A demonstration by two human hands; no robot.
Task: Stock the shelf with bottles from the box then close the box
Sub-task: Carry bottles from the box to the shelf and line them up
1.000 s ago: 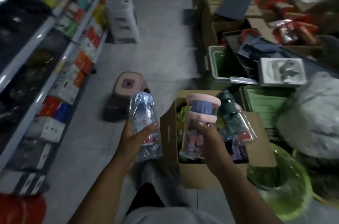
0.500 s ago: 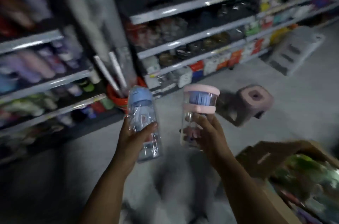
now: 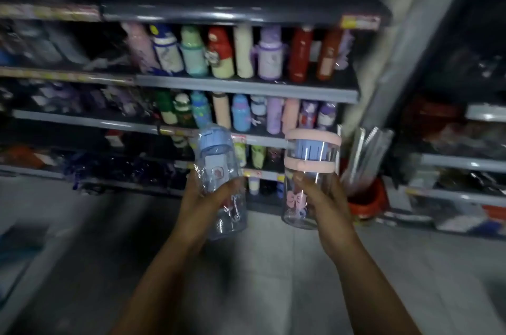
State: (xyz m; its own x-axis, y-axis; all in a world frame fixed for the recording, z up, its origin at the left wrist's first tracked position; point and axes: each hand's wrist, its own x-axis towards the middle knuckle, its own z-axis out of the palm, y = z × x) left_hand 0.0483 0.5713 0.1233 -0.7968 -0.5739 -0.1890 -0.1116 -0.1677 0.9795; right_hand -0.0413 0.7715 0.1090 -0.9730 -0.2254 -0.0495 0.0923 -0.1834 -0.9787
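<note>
1. Since half a second ago the view has swung further toward the shelf (image 3: 246, 86). The cardboard box and the pink stool have left the picture, and the tiers now face the camera almost squarely.
2. Both bottles stay upright in the hands as before. They are side by side but apart, held in the air in front of the lower tiers and touching no shelf.
3. The left grip (image 3: 208, 203) curls round the middle of the blue-capped bottle (image 3: 212, 140), with the thumb across its front.
4. The right grip (image 3: 323, 197) holds the pink-lidded bottle (image 3: 312, 152) by its lower body, with the fingers wrapped round the clear wall.
5. The blue-capped bottle has a clear bluish body in crinkled plastic film and a small print on the front. Its top leans slightly left.
6. The pink-lidded bottle is a wide clear cylinder. Two pink bands at the top enclose a ribbed blue insert, and a pink bow is printed lower down.
7. Stocked bottles (image 3: 246, 52) in pink, green, red, cream and purple stand in rows on the tiers.
8. A red bucket (image 3: 369, 199) stands on the floor (image 3: 273, 266) to the right of the shelf.
</note>
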